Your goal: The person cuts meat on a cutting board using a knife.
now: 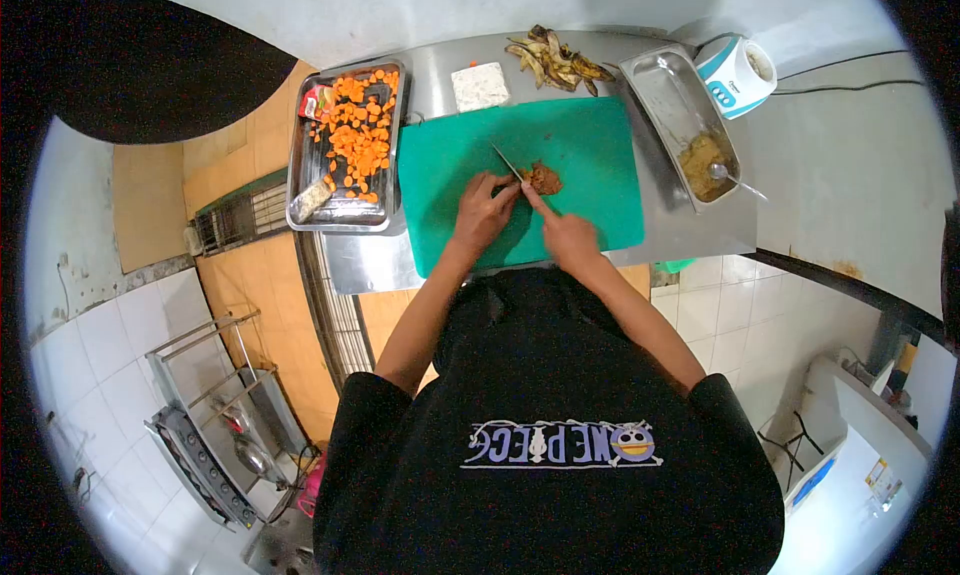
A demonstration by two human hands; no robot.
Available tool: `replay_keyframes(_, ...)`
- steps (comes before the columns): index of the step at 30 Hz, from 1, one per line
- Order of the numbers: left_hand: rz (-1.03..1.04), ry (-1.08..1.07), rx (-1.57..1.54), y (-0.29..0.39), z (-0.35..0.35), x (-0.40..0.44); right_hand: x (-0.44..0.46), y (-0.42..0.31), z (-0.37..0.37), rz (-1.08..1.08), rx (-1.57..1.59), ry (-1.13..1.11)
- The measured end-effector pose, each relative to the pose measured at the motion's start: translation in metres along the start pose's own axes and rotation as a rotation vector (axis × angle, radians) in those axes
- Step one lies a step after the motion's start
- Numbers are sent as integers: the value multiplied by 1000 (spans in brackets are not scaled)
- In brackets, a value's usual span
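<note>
On the green board [600, 200] I have room to pass left and right, but the knife [506, 160] slants between. The carrot tray [312, 155] blocks the left, the steel pan [664, 87] the right, the white slab [480, 86] and peels [556, 63] the far side.

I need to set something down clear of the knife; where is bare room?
Green board: bare on its left, between carrot tray and left hand, and on its right, between brown pile and metal pan. Steel counter shows just below the pan. Mid-board is crowded: left hand, right hand, knife, pile.
</note>
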State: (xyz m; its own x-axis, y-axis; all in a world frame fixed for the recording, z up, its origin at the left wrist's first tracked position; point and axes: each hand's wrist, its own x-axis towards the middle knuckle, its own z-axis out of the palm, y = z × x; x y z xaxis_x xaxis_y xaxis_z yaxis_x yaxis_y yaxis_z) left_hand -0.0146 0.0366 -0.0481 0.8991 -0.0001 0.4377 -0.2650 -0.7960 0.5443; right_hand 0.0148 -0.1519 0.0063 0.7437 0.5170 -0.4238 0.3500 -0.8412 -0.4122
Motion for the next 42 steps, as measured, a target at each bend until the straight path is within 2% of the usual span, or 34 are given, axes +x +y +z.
replay_keyframes(3, 28, -10, 14, -7, 4, -5, 14, -7, -5, -6, -61, -13)
replay_keyframes(5, 29, -29, 8, 0, -4, -3, 28, 2, -4, -153, 246, 130)
replay_keyframes(6, 33, -21, 17, -1, -4, -2, 29, 5, -10, -164, 245, 137)
replay_keyframes(8, 71, 8, 31, -3, 0, -4, 22, 14, -25, -199, 361, 18)
replay_keyframes(18, 14, 2, -18, 2, -1, -4, -13, 14, -23, -93, 413, -75)
replay_keyframes(21, 28, -3, -21, 2, -4, -2, -12, 11, -9, -88, 230, 10)
replay_keyframes(23, 28, -10, -3, 3, -6, 0, -13, 11, 4, -95, -12, 88)
replay_keyframes(27, 5, -27, -22, 5, -4, -2, -11, 10, 21, -54, -47, 116)
replay_keyframes(36, 25, 5, 36, -3, 2, -4, 9, 11, 1, -33, 154, 69)
replay_keyframes(38, 15, -2, -7, -4, 2, -5, 16, 26, -10, -158, 464, 16)
replay_keyframes(42, -31, -38, -59, -1, 2, -5, 8, 28, -27, -224, 551, 23)
